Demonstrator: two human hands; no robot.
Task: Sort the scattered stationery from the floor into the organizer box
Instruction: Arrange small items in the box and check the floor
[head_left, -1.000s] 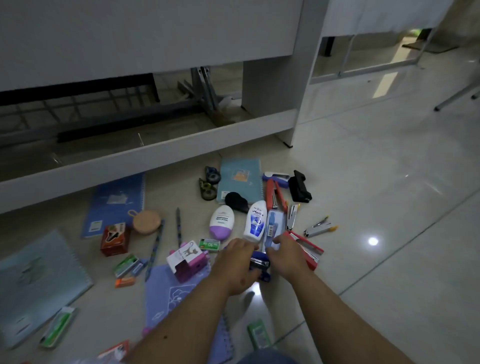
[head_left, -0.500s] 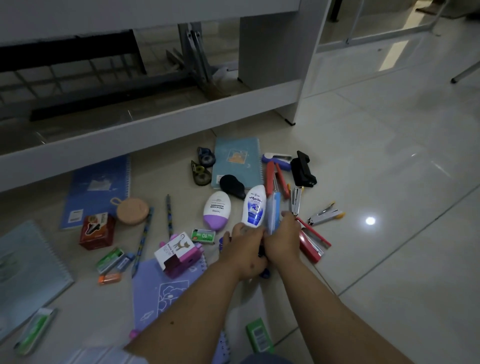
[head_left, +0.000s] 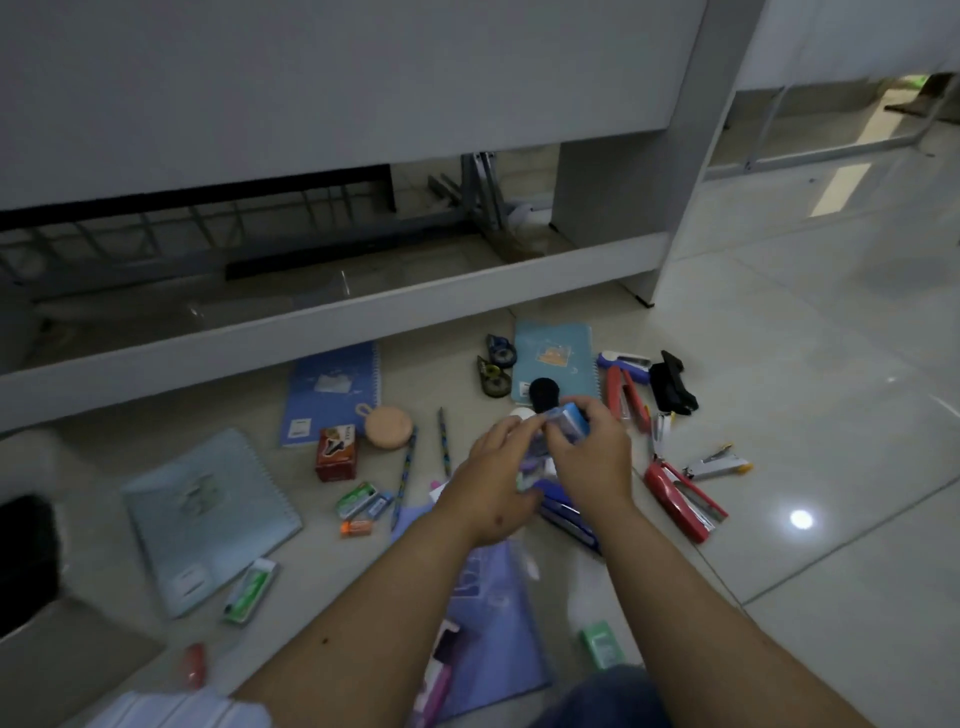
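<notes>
Above scattered stationery, both hands (head_left: 545, 462) grip unreadable items (head_left: 569, 422).

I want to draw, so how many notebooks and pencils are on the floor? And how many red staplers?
Paper notebooks: 4 (blue, teal, grey, purple)
Patterned blue pencils: 2 (one, another)
Red metal staplers: 2 (one, another)
Total: 8

Office floor beside white desk (head_left: 363, 312)
</notes>
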